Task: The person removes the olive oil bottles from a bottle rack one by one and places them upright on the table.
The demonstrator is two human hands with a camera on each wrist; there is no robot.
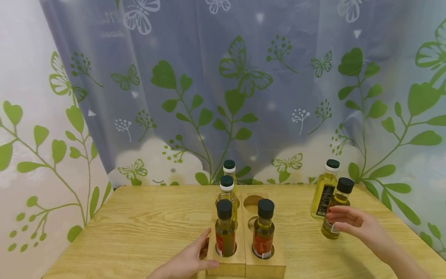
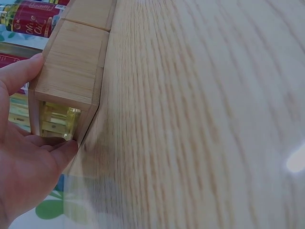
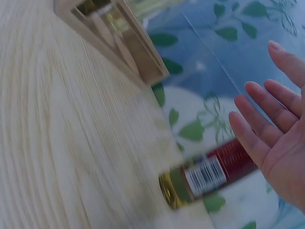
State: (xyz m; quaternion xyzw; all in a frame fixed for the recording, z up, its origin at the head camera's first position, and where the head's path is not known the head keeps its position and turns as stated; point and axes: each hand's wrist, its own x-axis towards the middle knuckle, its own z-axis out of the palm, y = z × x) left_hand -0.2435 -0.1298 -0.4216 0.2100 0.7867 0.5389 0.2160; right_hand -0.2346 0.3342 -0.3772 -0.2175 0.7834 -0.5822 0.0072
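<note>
Nearest the camera, the left hand (image 1: pixel 186 263) rests against the near left corner of the wooden rack (image 1: pixel 244 261), thumb on its front edge and fingers along its side, bracing rather than gripping; the rack sits on the table (image 1: pixel 139 228) with four bottles standing in its holes and two holes (image 1: pixel 253 203) on the right side bare. If that hand pushes harder, the rack could slide and its tall, narrow bottles could rock in their sockets. Further out to the right, the right hand (image 1: pixel 350 223) hangs with fingers spread and relaxed, just touching or just short of the dark-capped bottle (image 1: pixel 337 213); I cannot tell which. A sideways brush instead of a firm hold could tip that bottle into the taller bottle (image 1: pixel 325 190) standing just behind it, and both stand fairly near the table's right edge.
</note>
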